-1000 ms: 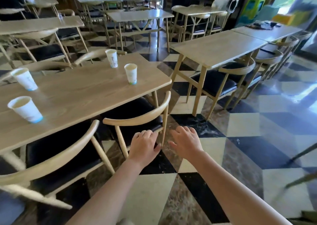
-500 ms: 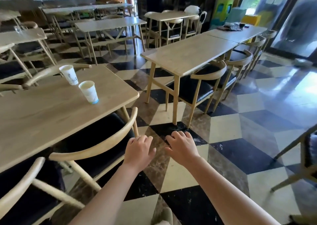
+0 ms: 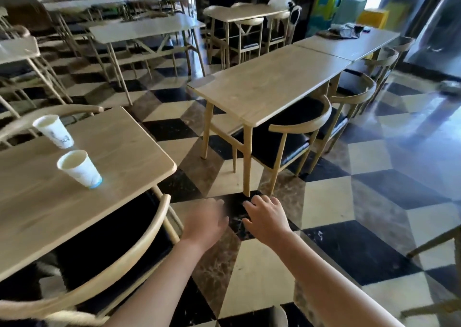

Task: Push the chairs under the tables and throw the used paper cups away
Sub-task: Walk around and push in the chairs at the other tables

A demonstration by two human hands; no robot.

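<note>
Two white paper cups stand on the near left table (image 3: 129, 149): one cup (image 3: 80, 168) closer to me, the other cup (image 3: 54, 131) behind it. A wooden chair with a black seat (image 3: 139, 257) is tucked under that table's near side. My left hand (image 3: 205, 223) hovers just right of the chair's backrest end, fingers apart, holding nothing. My right hand (image 3: 267, 217) floats beside it over the floor, also empty with fingers spread. Across the aisle, another chair (image 3: 296, 137) sits partly under the middle table (image 3: 269, 87).
Checkered tile floor (image 3: 324, 202) forms an aisle between the tables. More tables and chairs fill the back and left. A dark bundle (image 3: 345, 31) lies on the far right table. Legs of another chair (image 3: 439, 277) show at the right edge.
The view has swung right, so the left table and its cups have slid toward the left edge. Both hands stay in front of me, now off the chair's backrest.
</note>
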